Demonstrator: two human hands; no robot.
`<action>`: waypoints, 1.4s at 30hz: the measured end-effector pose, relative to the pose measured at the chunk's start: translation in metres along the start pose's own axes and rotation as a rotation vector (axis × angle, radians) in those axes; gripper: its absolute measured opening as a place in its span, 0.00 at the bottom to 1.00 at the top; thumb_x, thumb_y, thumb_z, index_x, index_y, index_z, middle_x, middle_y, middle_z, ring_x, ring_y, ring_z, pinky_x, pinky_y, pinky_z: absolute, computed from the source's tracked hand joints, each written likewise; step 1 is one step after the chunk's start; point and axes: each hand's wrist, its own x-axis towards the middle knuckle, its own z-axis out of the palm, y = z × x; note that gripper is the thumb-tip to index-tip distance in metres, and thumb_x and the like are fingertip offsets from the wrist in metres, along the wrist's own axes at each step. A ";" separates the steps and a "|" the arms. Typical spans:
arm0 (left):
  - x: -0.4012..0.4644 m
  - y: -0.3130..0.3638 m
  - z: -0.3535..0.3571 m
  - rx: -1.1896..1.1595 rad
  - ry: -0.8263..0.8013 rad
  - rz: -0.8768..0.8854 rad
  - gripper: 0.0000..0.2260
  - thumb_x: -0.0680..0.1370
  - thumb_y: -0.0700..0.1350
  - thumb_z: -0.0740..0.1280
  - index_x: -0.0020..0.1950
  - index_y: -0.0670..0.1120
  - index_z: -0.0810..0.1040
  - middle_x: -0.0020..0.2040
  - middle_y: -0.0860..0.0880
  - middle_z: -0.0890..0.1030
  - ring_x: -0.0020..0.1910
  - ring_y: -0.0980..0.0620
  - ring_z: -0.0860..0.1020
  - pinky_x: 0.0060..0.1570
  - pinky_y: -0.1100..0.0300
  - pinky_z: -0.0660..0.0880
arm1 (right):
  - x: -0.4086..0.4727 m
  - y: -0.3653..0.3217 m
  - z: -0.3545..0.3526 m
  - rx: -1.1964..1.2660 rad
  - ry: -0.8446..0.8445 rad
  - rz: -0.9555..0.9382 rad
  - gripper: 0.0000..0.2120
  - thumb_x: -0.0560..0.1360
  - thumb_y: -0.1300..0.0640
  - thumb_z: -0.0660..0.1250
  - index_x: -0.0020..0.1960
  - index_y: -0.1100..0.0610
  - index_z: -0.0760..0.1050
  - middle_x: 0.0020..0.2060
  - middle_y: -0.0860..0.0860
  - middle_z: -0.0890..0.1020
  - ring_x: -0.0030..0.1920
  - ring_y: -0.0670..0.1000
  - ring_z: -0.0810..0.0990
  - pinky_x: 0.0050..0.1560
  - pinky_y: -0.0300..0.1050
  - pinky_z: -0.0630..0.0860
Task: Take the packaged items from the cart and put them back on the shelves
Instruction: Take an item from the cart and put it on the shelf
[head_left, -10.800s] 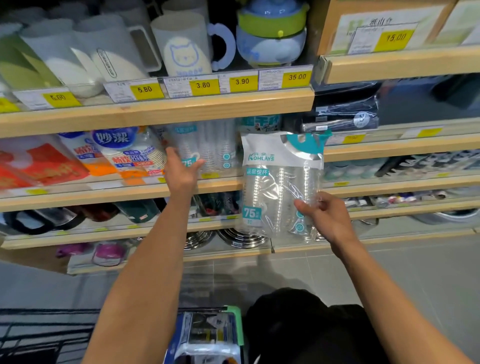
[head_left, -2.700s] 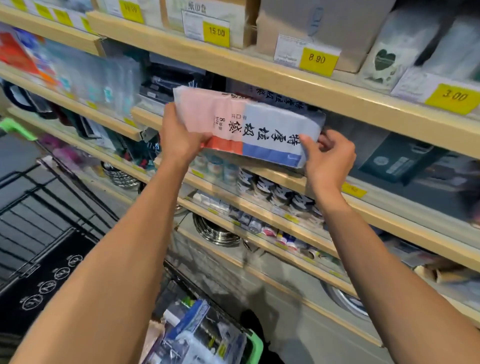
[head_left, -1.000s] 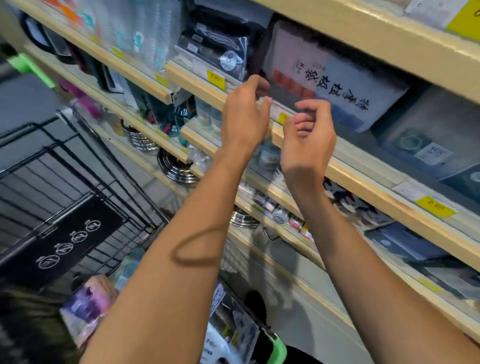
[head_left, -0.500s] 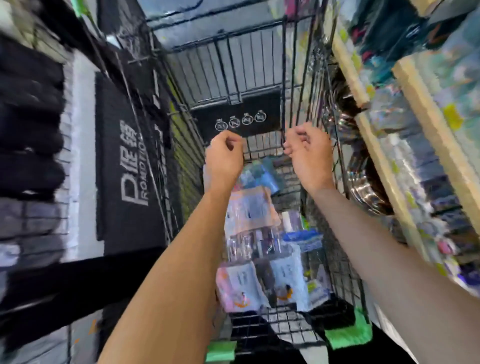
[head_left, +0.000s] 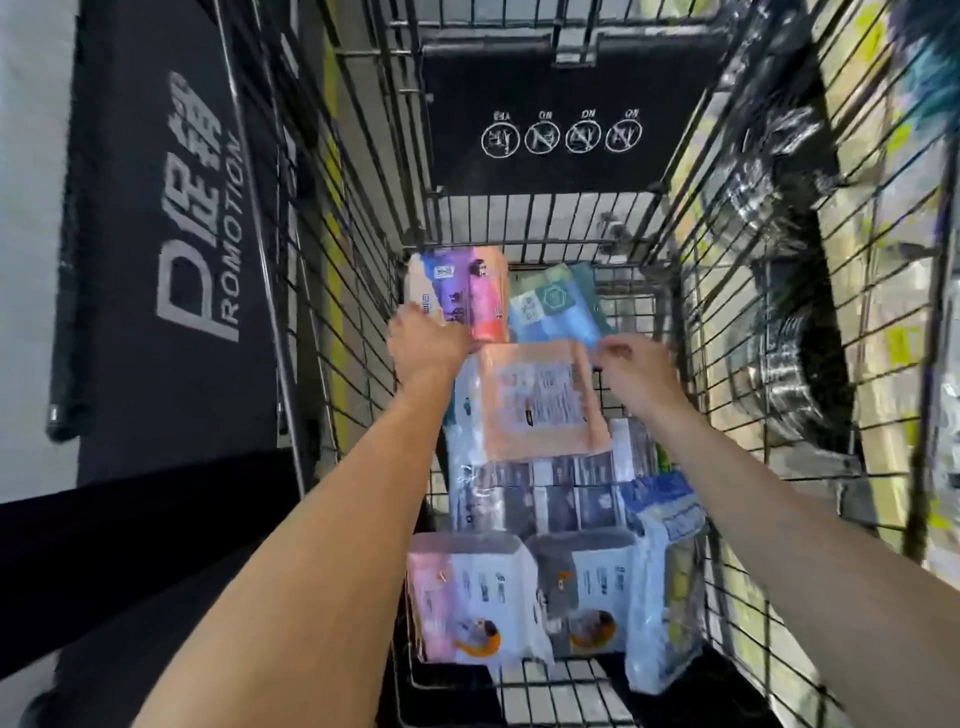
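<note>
where packages fill the cart, left hand touches the pink-purple pack.
</note>
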 end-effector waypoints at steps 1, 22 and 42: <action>0.008 -0.005 0.006 0.021 0.013 0.018 0.28 0.70 0.46 0.74 0.67 0.40 0.70 0.65 0.40 0.76 0.65 0.40 0.74 0.65 0.47 0.73 | 0.009 -0.001 0.005 0.002 0.020 0.020 0.15 0.75 0.53 0.69 0.60 0.57 0.79 0.55 0.51 0.82 0.55 0.53 0.80 0.59 0.50 0.76; -0.019 -0.037 0.063 -0.243 0.167 -0.415 0.24 0.76 0.57 0.62 0.67 0.45 0.74 0.62 0.42 0.80 0.60 0.37 0.78 0.62 0.43 0.75 | 0.071 -0.015 0.017 -0.063 -0.116 0.157 0.19 0.74 0.56 0.73 0.63 0.60 0.77 0.55 0.53 0.82 0.54 0.52 0.82 0.57 0.44 0.77; -0.053 0.049 0.040 -0.090 -0.391 0.068 0.21 0.72 0.54 0.62 0.60 0.46 0.80 0.55 0.44 0.83 0.57 0.44 0.81 0.62 0.48 0.77 | -0.080 -0.043 -0.091 -0.375 0.682 -0.044 0.13 0.70 0.47 0.74 0.47 0.55 0.82 0.41 0.59 0.85 0.44 0.63 0.82 0.44 0.52 0.77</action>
